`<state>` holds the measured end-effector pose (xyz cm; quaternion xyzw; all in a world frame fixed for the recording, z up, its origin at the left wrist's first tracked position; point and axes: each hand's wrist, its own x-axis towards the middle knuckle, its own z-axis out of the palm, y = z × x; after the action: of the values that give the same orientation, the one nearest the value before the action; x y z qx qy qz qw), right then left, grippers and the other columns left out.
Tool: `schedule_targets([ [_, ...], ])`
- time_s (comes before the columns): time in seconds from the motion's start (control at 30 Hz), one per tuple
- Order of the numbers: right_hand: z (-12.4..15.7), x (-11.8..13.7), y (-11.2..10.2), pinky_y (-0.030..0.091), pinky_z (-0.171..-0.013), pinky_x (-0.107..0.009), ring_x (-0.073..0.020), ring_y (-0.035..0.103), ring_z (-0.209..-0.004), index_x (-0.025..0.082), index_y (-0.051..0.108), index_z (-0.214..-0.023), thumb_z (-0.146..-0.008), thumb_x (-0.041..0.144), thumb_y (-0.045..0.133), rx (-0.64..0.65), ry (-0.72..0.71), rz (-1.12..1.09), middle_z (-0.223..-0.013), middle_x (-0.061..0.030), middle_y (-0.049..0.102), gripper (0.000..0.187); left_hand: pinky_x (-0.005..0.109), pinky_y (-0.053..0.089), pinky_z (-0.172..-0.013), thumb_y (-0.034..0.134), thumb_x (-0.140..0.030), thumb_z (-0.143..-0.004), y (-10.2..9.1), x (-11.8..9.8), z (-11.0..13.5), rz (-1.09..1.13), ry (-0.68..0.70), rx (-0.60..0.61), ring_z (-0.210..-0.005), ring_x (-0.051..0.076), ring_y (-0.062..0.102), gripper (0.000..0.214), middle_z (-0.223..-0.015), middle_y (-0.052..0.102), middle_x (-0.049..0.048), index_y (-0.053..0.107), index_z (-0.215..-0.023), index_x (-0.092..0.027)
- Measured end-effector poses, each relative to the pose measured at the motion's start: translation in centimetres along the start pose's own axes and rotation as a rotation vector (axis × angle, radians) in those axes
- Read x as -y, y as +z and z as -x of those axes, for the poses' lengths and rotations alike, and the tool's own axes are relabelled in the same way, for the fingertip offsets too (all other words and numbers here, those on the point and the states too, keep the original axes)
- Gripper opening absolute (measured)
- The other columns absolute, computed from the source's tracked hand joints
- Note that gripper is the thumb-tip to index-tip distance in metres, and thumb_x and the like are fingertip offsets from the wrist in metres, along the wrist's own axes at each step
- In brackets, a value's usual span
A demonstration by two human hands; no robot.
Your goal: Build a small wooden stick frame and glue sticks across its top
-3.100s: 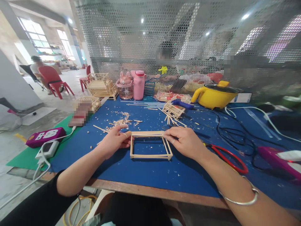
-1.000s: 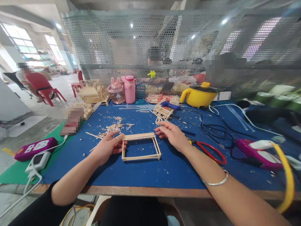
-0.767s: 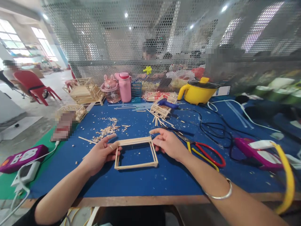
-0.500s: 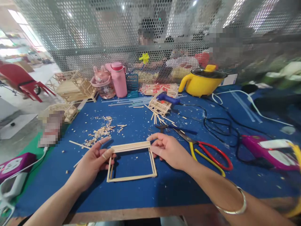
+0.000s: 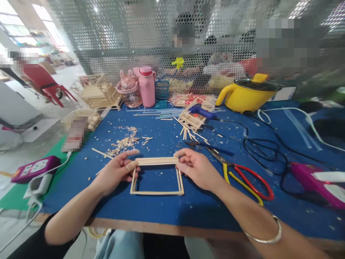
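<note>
Between my two hands is a rectangular frame of thin wooden sticks, with several sticks side by side along its far edge. My left hand pinches the frame's far left corner between thumb and fingers. At the far right corner, my right hand grips it the same way, a bracelet on that wrist. Scissors with red and yellow handles lie right of my right hand. Beyond them rest dark-blue-handled pliers. Wood scraps and a loose stick lie past my left hand.
A blue glue gun leans on a small stick structure, its cable coiling rightward. At the back stand a pink flask, a pink-lidded jar and a yellow pot. Larger stick models stand back left. Perforated metal closes the rear.
The whole scene has shifted to the right in view as the camera turned left. Both hands still hold the stick frame by its far corners, and its near side looks slightly flatter.
</note>
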<state>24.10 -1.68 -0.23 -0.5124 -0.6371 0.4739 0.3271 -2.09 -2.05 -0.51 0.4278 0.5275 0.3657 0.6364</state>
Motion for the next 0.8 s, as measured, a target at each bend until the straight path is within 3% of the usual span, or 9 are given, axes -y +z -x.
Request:
schedule_targets([
  [0.17,-0.07,-0.20,0.22,0.042,-0.053,-0.024,-0.0111,0.050,-0.055,0.018,0.056,-0.094,-0.075,0.028,0.057,-0.014,-0.098,0.079,-0.062,0.0044,0.052,0.021,0.015,0.049,-0.048,0.072,-0.028,-0.075,-0.42,-0.03,0.25,0.040,-0.001,0.053,-0.056,0.009,0.064,0.036,-0.070,0.067,0.0023,0.059,-0.106,-0.015],
  [0.3,-0.36,-0.27,0.42,0.039,-0.051,-0.023,-0.0109,0.048,-0.053,0.018,0.056,-0.093,-0.076,0.030,0.057,-0.004,-0.102,0.082,-0.061,0.0042,0.051,0.021,0.015,0.050,-0.049,0.072,-0.028,-0.076,-0.64,0.02,0.32,0.076,-0.003,0.063,-0.056,0.009,0.065,0.034,-0.070,0.068,0.0022,0.060,-0.105,-0.015],
  [0.53,-0.21,-0.05,0.19,0.044,-0.055,-0.025,-0.0130,0.053,-0.056,0.020,0.055,-0.100,-0.077,0.032,0.056,0.015,0.011,-0.004,-0.064,0.0029,0.055,0.026,0.016,0.050,-0.050,0.073,-0.041,-0.073,-0.47,0.11,0.30,0.047,-0.026,0.037,-0.059,0.010,0.065,0.046,-0.072,0.069,0.0029,0.060,-0.109,-0.015],
  [0.8,0.37,0.17,-0.05,0.049,-0.061,-0.029,-0.0209,0.064,-0.077,0.023,0.049,-0.114,-0.077,0.037,0.057,0.077,0.161,-0.133,-0.078,-0.0033,0.063,0.039,0.020,0.053,-0.058,0.062,-0.047,-0.081,-0.16,0.36,0.85,0.202,-0.112,-0.028,-0.063,0.012,0.066,0.043,-0.077,0.071,0.0059,0.064,-0.111,-0.016],
])
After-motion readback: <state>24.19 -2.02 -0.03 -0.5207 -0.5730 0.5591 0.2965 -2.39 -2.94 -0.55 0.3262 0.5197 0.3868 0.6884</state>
